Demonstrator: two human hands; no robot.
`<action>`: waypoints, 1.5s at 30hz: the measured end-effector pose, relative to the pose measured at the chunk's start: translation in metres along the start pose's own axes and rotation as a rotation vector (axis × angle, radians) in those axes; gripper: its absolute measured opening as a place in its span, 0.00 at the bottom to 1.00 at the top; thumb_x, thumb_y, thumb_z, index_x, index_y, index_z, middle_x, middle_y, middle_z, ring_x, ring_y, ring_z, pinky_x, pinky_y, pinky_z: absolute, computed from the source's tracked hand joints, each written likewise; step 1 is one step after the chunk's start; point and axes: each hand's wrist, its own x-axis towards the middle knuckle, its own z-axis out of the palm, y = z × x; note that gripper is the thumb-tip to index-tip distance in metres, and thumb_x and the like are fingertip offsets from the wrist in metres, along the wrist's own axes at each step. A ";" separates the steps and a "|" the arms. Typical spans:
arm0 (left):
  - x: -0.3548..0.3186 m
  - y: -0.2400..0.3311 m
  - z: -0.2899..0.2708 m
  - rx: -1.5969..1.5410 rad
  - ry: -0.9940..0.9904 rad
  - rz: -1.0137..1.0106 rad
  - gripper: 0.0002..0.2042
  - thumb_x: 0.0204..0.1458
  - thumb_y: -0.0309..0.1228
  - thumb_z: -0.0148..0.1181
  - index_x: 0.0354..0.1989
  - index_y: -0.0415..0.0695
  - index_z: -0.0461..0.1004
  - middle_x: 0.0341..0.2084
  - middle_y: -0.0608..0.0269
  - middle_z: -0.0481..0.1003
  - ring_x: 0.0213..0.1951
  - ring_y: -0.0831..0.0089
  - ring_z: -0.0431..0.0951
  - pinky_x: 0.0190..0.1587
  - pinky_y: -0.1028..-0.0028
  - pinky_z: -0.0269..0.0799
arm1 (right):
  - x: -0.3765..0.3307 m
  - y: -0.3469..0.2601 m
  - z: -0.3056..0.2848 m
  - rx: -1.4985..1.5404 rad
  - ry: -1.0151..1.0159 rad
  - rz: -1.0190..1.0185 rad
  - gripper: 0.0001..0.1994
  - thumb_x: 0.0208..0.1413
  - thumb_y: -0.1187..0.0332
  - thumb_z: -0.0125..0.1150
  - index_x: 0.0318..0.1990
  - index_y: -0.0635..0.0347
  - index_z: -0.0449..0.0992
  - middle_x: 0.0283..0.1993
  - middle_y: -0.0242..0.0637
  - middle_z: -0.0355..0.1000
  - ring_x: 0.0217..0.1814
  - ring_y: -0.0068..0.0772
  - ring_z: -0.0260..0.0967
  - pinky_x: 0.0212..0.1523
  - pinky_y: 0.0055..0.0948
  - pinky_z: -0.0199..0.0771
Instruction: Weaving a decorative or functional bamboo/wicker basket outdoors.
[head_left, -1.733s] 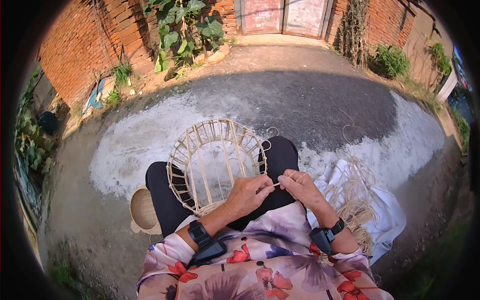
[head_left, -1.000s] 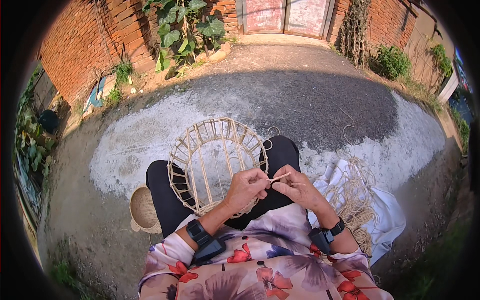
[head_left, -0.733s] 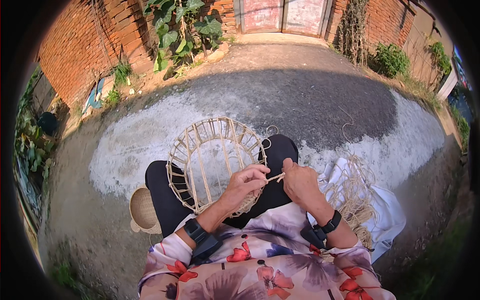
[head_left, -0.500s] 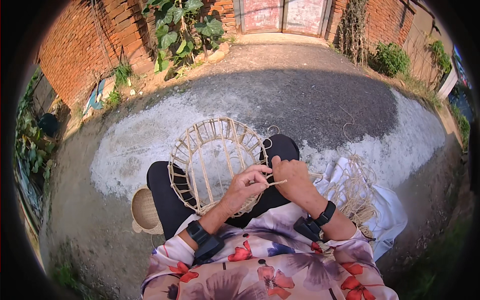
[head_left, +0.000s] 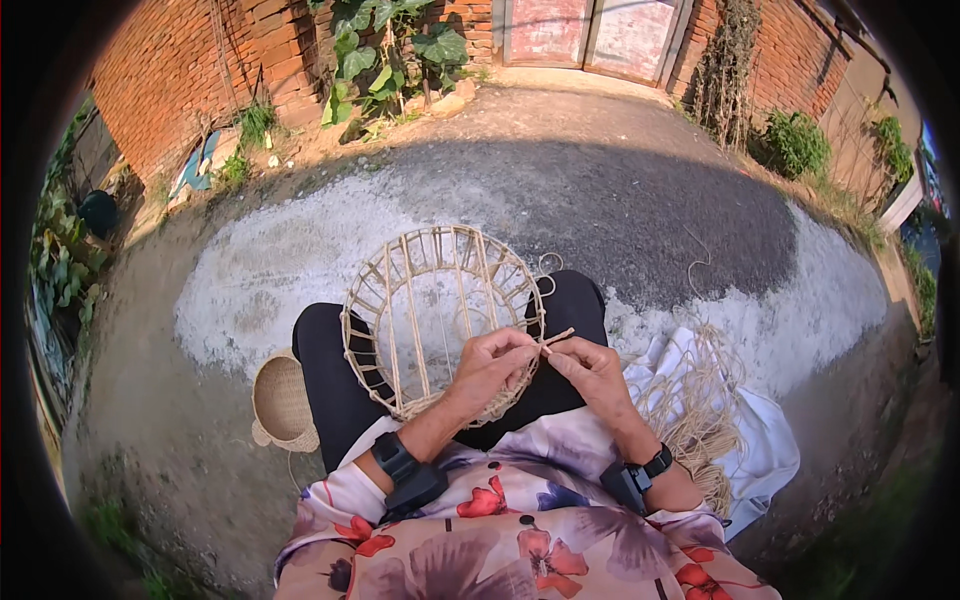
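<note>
A round openwork basket frame (head_left: 405,245) of thin tan rods rests on my lap, with several cords strung across its opening. My left hand (head_left: 492,368) pinches tan cord (head_left: 560,336) at the frame's right rim, its fingers closed. Just beside it, my right hand (head_left: 590,372) is closed too, thumb and forefinger pinching the cord at the same spot. A short cord end sticks up between the two hands. My palms hide part of the near right rim. The fingertips almost meet there.
A small woven basket (head_left: 284,408) stands on the ground at my left. By my right side, a heap of loose tan cord (head_left: 690,430) lies on a white sack (head_left: 765,430). Farther off are a brick wall (head_left: 160,100), climbing leaves and a faded double door (head_left: 590,35).
My right hand has turned from a raised fist into a fingertip pinch near the left one. The cord end now points up instead of sideways. The view has shifted slightly.
</note>
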 end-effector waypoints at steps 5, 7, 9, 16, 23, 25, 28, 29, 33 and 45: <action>-0.003 0.000 0.002 -0.128 -0.002 -0.006 0.10 0.59 0.31 0.56 0.42 0.35 0.74 0.34 0.58 0.76 0.32 0.75 0.79 0.35 0.78 0.78 | -0.005 -0.007 0.006 -0.047 0.073 0.062 0.08 0.59 0.71 0.59 0.43 0.64 0.80 0.20 0.17 0.60 0.22 0.08 0.50 0.21 0.17 0.50; -0.003 0.000 0.002 -0.141 0.000 0.005 0.11 0.59 0.31 0.56 0.43 0.34 0.73 0.34 0.57 0.77 0.33 0.74 0.79 0.37 0.76 0.80 | -0.004 -0.010 0.009 -0.086 0.095 0.056 0.08 0.58 0.72 0.59 0.42 0.63 0.80 0.19 0.16 0.58 0.21 0.08 0.48 0.20 0.17 0.48; -0.004 0.001 0.001 -0.099 -0.024 -0.017 0.09 0.60 0.30 0.55 0.42 0.35 0.73 0.35 0.58 0.76 0.34 0.73 0.79 0.38 0.76 0.79 | -0.006 -0.014 0.011 -0.168 0.124 0.012 0.07 0.57 0.73 0.60 0.41 0.63 0.80 0.19 0.19 0.60 0.21 0.08 0.49 0.20 0.17 0.50; -0.003 0.004 0.003 -0.097 0.001 -0.054 0.09 0.59 0.29 0.56 0.43 0.37 0.71 0.33 0.57 0.77 0.31 0.74 0.79 0.34 0.76 0.79 | -0.008 -0.022 0.016 -0.330 0.114 -0.080 0.07 0.56 0.74 0.60 0.42 0.64 0.79 0.26 0.32 0.75 0.26 0.15 0.68 0.26 0.19 0.67; -0.003 0.004 0.001 -0.122 -0.030 -0.053 0.06 0.58 0.27 0.56 0.40 0.38 0.70 0.31 0.57 0.77 0.29 0.76 0.78 0.30 0.78 0.78 | -0.007 -0.027 0.014 -0.468 0.081 -0.130 0.05 0.56 0.75 0.60 0.39 0.65 0.76 0.28 0.38 0.77 0.27 0.23 0.74 0.29 0.21 0.71; -0.003 0.003 0.001 -0.117 -0.033 -0.055 0.06 0.58 0.26 0.56 0.41 0.38 0.70 0.31 0.57 0.77 0.29 0.76 0.78 0.30 0.78 0.78 | -0.006 -0.029 0.014 -0.542 0.054 -0.062 0.04 0.56 0.75 0.60 0.38 0.65 0.75 0.28 0.38 0.77 0.27 0.24 0.74 0.28 0.22 0.71; -0.002 0.003 0.002 -0.103 -0.024 -0.069 0.06 0.57 0.25 0.55 0.41 0.38 0.70 0.31 0.57 0.77 0.28 0.76 0.78 0.30 0.78 0.78 | -0.003 -0.022 0.011 -0.435 0.028 -0.028 0.04 0.55 0.75 0.60 0.37 0.64 0.74 0.27 0.39 0.76 0.26 0.26 0.74 0.28 0.24 0.71; -0.002 0.003 0.002 -0.107 -0.033 -0.069 0.06 0.57 0.25 0.55 0.41 0.38 0.70 0.31 0.57 0.77 0.28 0.76 0.78 0.30 0.78 0.78 | -0.002 -0.015 0.010 -0.374 0.019 -0.112 0.04 0.55 0.75 0.60 0.37 0.64 0.74 0.27 0.39 0.76 0.26 0.27 0.73 0.28 0.25 0.71; -0.003 0.007 0.003 -0.097 -0.043 -0.085 0.07 0.57 0.26 0.56 0.41 0.38 0.71 0.30 0.58 0.76 0.28 0.76 0.78 0.29 0.79 0.78 | 0.000 -0.012 0.003 -0.353 -0.065 -0.163 0.04 0.56 0.75 0.59 0.37 0.64 0.74 0.28 0.39 0.75 0.27 0.30 0.73 0.30 0.27 0.71; -0.005 0.004 0.005 -0.047 -0.035 -0.036 0.08 0.60 0.30 0.54 0.40 0.37 0.73 0.31 0.60 0.76 0.28 0.77 0.78 0.29 0.78 0.78 | 0.008 -0.018 0.016 0.109 0.124 -0.095 0.07 0.57 0.70 0.62 0.30 0.65 0.77 0.26 0.26 0.71 0.28 0.15 0.65 0.29 0.19 0.66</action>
